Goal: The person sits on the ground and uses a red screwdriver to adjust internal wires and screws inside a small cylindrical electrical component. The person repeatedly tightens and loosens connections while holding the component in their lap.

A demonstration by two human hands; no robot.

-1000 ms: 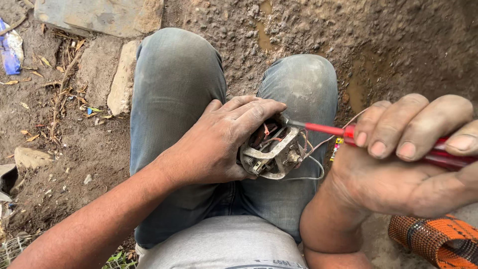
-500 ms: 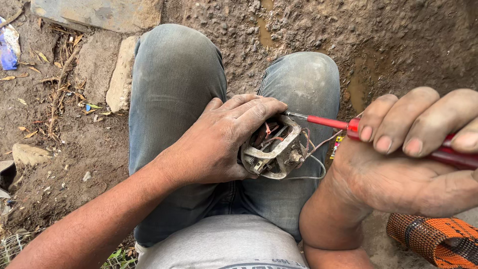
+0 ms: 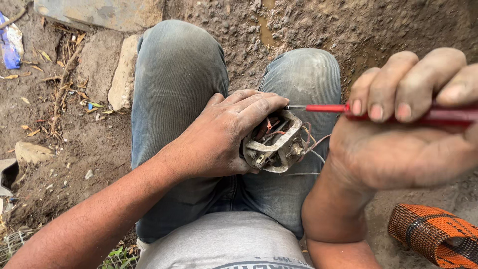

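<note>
My left hand (image 3: 219,134) grips a small metal electric motor part (image 3: 273,142) with copper windings and thin loose wires, held on my lap between my knees in grey jeans (image 3: 174,89). My right hand (image 3: 403,134) is raised close to the camera, fingers wrapped around a red-handled screwdriver (image 3: 398,112). The screwdriver's metal tip reaches the top edge of the motor part, next to my left fingertips. Most of the handle is hidden inside my fist.
Bare muddy ground lies ahead. Flat stones (image 3: 119,74) and dry leaves sit at the left, with a blue wrapper (image 3: 10,47) at the far left edge. An orange woven strap (image 3: 433,239) lies at the lower right.
My right hand has risen with the screwdriver, bringing its shaft nearly level, the tip staying at the motor part's top edge. My left hand keeps its hold.
</note>
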